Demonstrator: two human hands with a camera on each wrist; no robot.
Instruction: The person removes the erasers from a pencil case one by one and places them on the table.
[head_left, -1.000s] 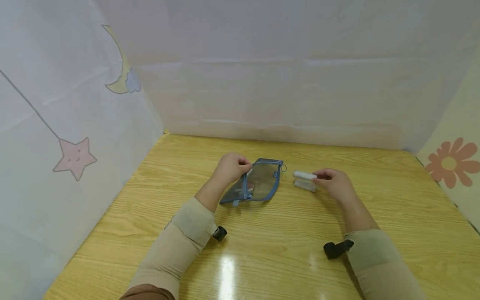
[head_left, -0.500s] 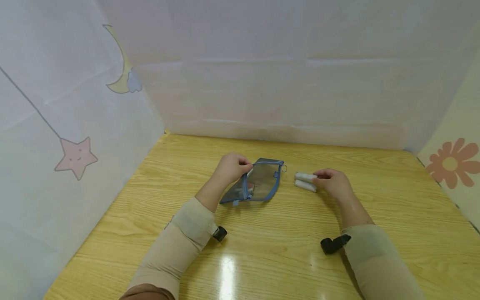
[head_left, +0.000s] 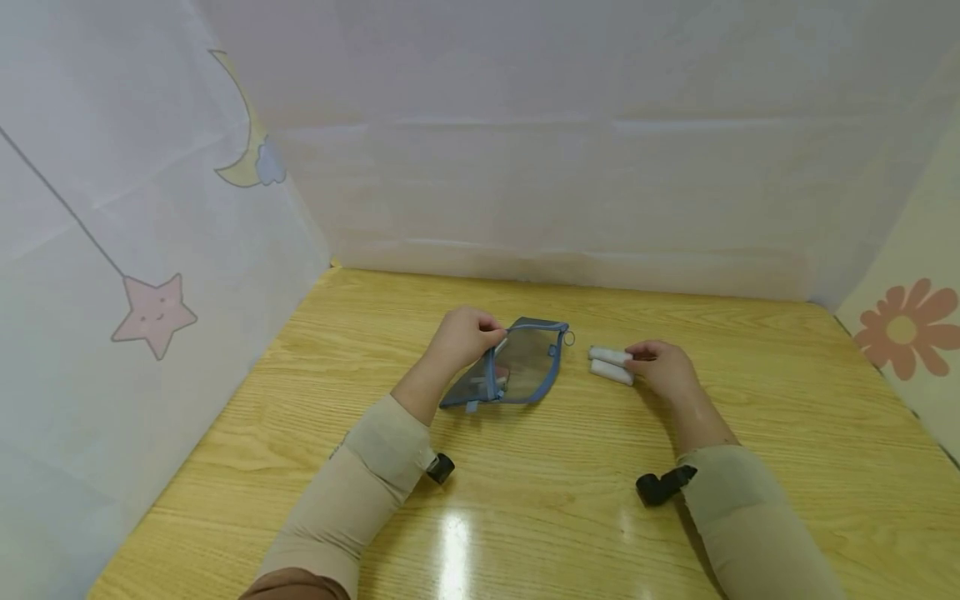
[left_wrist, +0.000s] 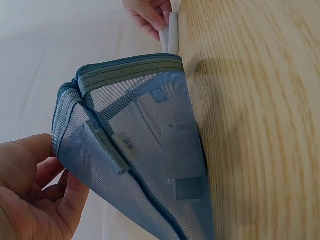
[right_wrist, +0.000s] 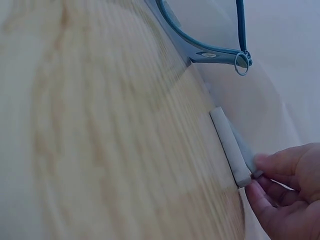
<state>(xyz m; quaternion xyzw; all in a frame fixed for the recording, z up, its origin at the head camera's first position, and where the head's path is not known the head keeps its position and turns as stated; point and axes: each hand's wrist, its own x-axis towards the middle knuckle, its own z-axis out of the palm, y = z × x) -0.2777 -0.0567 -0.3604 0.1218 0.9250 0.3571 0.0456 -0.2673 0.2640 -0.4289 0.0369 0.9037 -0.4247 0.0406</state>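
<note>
A blue mesh zip pouch (head_left: pixel 525 367) stands with its mouth spread open. My left hand (head_left: pixel 467 335) pinches its top edge between thumb and fingers. Through the mesh in the left wrist view, a small pale rectangular item (left_wrist: pixel 181 150) shows inside. To the right of the pouch, two short white sticks lie side by side. My right hand (head_left: pixel 663 367) pinches the right end of the far white stick (head_left: pixel 609 356). The near white stick (right_wrist: pixel 230 145) rests on the wood, its end right at my fingertips in the right wrist view.
The wooden table (head_left: pixel 540 483) runs back to a pale cloth wall (head_left: pixel 570 183). Side walls carry a printed star (head_left: pixel 154 317) and an orange flower (head_left: pixel 903 329). A metal ring (right_wrist: pixel 241 64) hangs from the pouch's zip corner, toward the sticks.
My right hand has lowered slightly, bringing the far white stick down closer against the near one. The right forearm has shifted a little left. My left hand keeps its hold on the pouch.
</note>
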